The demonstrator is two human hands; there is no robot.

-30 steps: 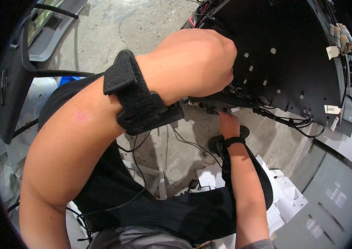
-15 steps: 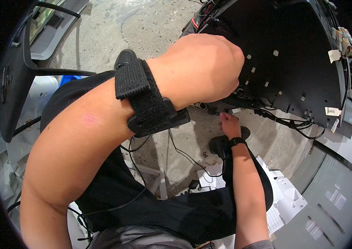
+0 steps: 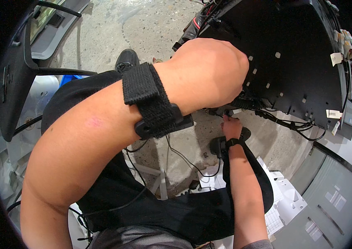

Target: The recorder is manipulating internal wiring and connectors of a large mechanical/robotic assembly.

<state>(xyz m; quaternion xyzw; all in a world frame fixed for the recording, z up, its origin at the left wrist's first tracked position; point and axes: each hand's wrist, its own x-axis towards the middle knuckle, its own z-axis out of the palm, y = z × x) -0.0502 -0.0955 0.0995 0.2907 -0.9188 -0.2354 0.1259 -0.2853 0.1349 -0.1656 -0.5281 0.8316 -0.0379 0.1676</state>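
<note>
My left hand (image 3: pixel 213 72) is curled, knuckles up, in front of the black perforated panel (image 3: pixel 292 50). Its fingers bend down out of sight, so anything in them is hidden. A black strap (image 3: pixel 149 97) with a dark block goes round that wrist. Lower and to the right, my right hand (image 3: pixel 231 128) has its fingers drawn together at the panel's lower edge, beside a bundle of black cables (image 3: pixel 278 117). What its fingertips grip is too small to make out. A dark band (image 3: pixel 233 142) circles the right wrist.
A black-framed chair (image 3: pixel 18 79) stands at the left. Black cables (image 3: pixel 180 155) hang below my left wrist to the floor (image 3: pixel 105 37). White panels (image 3: pixel 286 193) lie by my right leg, near a grey cabinet (image 3: pixel 329 203). Paper tags (image 3: pixel 336 59) hang on the panel's right edge.
My left hand has shifted slightly right and down. The right hand has turned a little, its fingers now pointing up at the panel's lower edge.
</note>
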